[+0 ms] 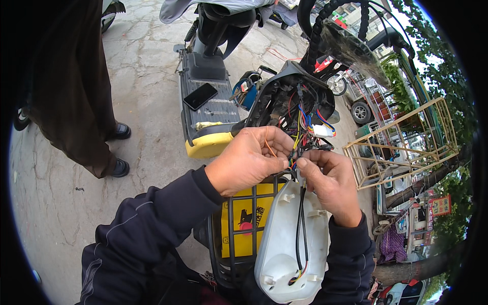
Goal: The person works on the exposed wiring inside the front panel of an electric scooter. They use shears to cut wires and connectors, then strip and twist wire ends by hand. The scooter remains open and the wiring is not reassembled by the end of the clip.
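Close together at the middle, both my hands are working among thin wires. My left hand (249,156) is closed, its thumb and fingers pinching coloured wires; a loose orange wire (269,144) runs across its fingers. With thumb and forefinger, my right hand (330,179) grips the upper end of the black cable (299,223). Fingertips hide the exact joint between wires and cable. That cable comes out of a hole in a white plastic cover (282,244), which lies inner side up below my hands. Beyond them, an open black scooter housing (274,96) holds more wires and a white connector (322,131).
Under the cover is a black wire basket (230,216) with a yellow bag (239,229). A phone (200,96) lies on the scooter's footboard (203,116), near a blue container (247,91) of tools. At left stands a person (76,96). A wooden frame (401,142) is at right.
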The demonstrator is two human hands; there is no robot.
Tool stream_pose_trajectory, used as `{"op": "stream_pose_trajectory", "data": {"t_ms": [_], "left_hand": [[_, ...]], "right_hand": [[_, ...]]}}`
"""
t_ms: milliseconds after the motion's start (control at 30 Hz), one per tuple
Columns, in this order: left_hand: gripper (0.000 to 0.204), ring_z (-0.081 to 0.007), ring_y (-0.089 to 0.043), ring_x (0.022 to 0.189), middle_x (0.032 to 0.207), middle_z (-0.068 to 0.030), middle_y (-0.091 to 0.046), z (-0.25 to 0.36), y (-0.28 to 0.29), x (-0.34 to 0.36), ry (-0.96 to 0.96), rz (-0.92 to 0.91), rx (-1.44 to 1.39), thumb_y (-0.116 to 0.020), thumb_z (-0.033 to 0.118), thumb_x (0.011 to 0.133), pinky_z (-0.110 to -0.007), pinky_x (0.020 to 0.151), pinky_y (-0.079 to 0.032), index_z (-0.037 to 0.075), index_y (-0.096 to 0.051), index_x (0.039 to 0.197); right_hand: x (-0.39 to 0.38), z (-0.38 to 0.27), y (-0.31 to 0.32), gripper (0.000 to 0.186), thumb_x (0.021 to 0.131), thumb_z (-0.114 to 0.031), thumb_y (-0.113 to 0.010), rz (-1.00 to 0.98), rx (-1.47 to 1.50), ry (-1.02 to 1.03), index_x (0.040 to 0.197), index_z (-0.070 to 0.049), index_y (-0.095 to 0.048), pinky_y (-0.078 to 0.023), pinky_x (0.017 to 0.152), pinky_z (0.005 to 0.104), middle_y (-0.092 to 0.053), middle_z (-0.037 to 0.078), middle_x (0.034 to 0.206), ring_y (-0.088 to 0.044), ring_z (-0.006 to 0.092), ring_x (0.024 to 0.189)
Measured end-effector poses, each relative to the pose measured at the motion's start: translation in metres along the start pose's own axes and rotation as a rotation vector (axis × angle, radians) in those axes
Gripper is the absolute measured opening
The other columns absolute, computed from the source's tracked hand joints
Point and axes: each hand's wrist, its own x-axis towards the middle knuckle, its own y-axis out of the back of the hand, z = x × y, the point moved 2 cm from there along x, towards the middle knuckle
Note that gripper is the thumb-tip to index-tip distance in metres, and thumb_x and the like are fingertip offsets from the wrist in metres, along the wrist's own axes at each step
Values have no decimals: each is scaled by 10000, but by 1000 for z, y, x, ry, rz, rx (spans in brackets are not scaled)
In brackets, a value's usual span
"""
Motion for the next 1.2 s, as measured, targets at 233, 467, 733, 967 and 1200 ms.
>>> {"op": "stream_pose_trajectory", "data": {"t_ms": [233,467,733,967,1200], "left_hand": [[303,-97,-677,878,992,-48,-715,-5,-10,-15,-72,59,5,-739,-44,900,-251,859,-563,-28,-628,1182],[276,-83,-670,888,1018,-70,-723,-6,-11,-25,36,42,148,-732,-22,921,-249,794,-566,-29,-623,1174],[295,-82,-662,836,1002,-59,-715,-5,-12,-32,102,55,125,-727,-5,931,-247,743,-564,-44,-628,1205],[295,-77,-661,878,985,-37,-709,-6,-8,-24,135,-5,11,-709,-1,942,-258,831,-550,-31,-645,1228],[266,-64,-655,894,1002,-8,-696,2,-2,-12,29,-18,96,-740,20,932,-239,858,-540,-4,-651,1182]], "right_hand": [[5,-2,-5,203,956,-123,-684,-28,11,-56,850,50,-697,-365,550,230,-611,-38,733,-486,25,639],[1,8,-2,222,957,-147,-690,24,133,-102,859,52,-682,-369,539,234,-602,-19,706,-493,38,607],[0,13,-3,229,980,-172,-683,-25,196,-81,897,42,-688,-360,515,220,-607,-4,690,-495,42,576],[2,10,-1,274,1022,-189,-654,-109,192,-60,808,-19,-634,-343,513,225,-574,-12,678,-466,44,566],[2,8,-2,326,1051,-198,-625,-151,146,-2,774,-28,-602,-349,518,235,-558,-10,673,-468,51,575]]}}
